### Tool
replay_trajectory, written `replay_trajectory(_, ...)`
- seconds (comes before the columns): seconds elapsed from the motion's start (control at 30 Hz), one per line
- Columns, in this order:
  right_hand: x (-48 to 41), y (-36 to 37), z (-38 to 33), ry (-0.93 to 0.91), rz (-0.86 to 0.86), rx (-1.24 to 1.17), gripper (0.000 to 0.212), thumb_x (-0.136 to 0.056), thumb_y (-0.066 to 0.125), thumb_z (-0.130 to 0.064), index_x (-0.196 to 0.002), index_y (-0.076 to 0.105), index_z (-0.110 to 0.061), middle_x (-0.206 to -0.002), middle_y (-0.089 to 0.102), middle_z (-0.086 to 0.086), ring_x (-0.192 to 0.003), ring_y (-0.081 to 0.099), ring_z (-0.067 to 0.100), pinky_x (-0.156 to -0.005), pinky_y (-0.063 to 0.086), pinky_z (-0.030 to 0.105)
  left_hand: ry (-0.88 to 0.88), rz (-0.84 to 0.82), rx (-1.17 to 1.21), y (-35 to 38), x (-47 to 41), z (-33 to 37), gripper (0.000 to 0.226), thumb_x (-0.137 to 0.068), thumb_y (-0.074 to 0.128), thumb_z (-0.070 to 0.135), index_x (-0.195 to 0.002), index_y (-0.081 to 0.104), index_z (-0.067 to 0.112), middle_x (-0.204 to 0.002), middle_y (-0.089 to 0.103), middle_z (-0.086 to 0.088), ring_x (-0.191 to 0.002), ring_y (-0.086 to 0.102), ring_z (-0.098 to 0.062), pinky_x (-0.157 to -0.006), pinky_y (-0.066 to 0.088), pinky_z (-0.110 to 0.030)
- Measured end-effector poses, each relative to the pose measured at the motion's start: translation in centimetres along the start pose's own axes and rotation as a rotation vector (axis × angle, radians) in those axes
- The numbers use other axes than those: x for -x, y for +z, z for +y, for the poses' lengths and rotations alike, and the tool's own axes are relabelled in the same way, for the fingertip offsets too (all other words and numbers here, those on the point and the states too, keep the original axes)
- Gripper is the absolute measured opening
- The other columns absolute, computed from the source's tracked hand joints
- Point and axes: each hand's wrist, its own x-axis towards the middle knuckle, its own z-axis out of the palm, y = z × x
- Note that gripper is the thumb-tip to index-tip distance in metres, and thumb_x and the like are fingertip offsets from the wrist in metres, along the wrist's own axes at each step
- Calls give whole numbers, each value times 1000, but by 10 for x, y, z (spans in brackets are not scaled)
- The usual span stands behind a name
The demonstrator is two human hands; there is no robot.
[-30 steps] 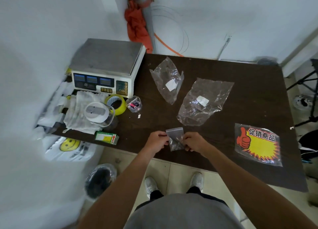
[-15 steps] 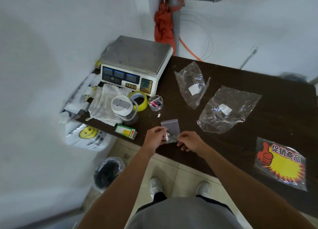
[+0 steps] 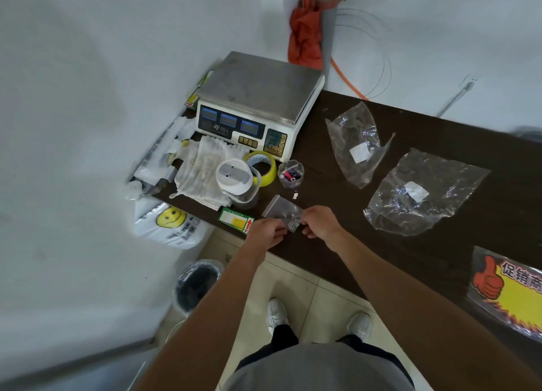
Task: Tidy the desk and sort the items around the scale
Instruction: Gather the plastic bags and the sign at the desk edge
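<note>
Dark desk (image 3: 440,249) in a white-walled corner, scale (image 3: 258,97) at its far left, tiled floor (image 3: 293,279) below — left hand (image 3: 265,232) and right hand (image 3: 319,222) each pinching one small zip bag (image 3: 278,208)

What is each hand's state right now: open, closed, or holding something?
Left hand: closed, pinching the small clear bag.
Right hand: closed, pinching the same bag's other end.
</note>
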Motion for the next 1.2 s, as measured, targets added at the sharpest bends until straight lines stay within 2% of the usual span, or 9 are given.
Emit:
replay_trajectory(0.13, -11, 11, -14, -32, 50, -22, 8, -96, 57, -17, -101, 62, -13, -90, 68, 9, -70, 64, 17, -63, 56, 34, 18, -47, 30, 0, -8, 11, 26, -92, 65, 17, -115, 70, 5, -112, 74, -10, -106, 69, -18, -79, 52, -25)
replay_trajectory(0.27, -23, 13, -25, -9, 54, -31, 27, -94, 59, -20, -120, 58, -14, -110, 68, 14, -89, 70, 24, -59, 56, 31, 20, -100, 49, 0, -12, 20, 16, -96, 61, 20, -106, 69, 10, -117, 71, -11, -111, 66, -20, -91, 51, -33)
replay_trajectory(0.37, -30, 13, -30, 9, 42, -62, 52, -90, 65, -26, -137, 46, -14, -115, 66, 13, -93, 71, 24, -58, 56, 29, -3, -140, 45, 0, -14, 21, 11, -97, 61, 23, -104, 67, 16, -122, 67, -9, -117, 61, -21, -96, 48, -36)
replay_trajectory(0.5, -34, 11, -35, 9, 31, -104, 62, -86, 66, -23, -143, 42, -16, -114, 66, 11, -98, 68, 22, -80, 61, 40, -12, -144, 80, -3, -16, 20, 14, -98, 59, 21, -108, 64, 12, -121, 64, -9, -120, 59, -24, -99, 47, -37)
replay_trajectory(0.57, -34, 9, -36, 16, 9, -123, 62, -87, 65, -20, -144, 41, -15, -114, 65, 11, -100, 67, 23, -86, 60, 43, -5, -147, 76, -3, -15, 21, 22, -98, 58, 21, -117, 60, 10, -119, 62, -9, -121, 58, -25, -104, 46, -39)
replay_trajectory(0.77, -32, 2, -34, -23, 21, -118, 75, -89, 66, -27, -153, 30, -15, -142, 50, 11, -109, 64, 25, -75, 58, 34, -8, -116, 20, 0, -10, 23, 24, -101, 52, 20, -122, 58, 11, -112, 65, -4, -117, 61, -23, -106, 47, -41)
replay_trajectory(0.9, -28, -10, -31, -47, 41, -124, 72, -91, 66, -26, -153, 31, -15, -147, 46, 8, -107, 64, 23, -82, 59, 38, -29, -114, -24, 6, -7, 22, 20, -102, 48, 21, -114, 62, 12, -113, 70, -5, -110, 66, -21, -101, 51, -41)
replay_trajectory(1.1, -15, -37, -24, -72, 56, -131, 63, -93, 64, -22, -150, 36, -17, -138, 54, 4, -99, 65, 17, -85, 58, 37, -4, -188, -124, 31, 6, 20, 24, -104, 45, 20, -121, 60, 15, -107, 75, -3, -98, 73, -16, -88, 55, -34)
replay_trajectory(1.2, -3, -55, -23, -106, 107, -124, 57, -94, 62, -22, -146, 40, -16, -129, 58, 3, -98, 65, 16, -86, 58, 38, 21, -233, -156, 48, 14, 21, 24, -103, 45, 22, -120, 61, 15, -107, 76, -4, -98, 73, -16, -93, 55, -35)
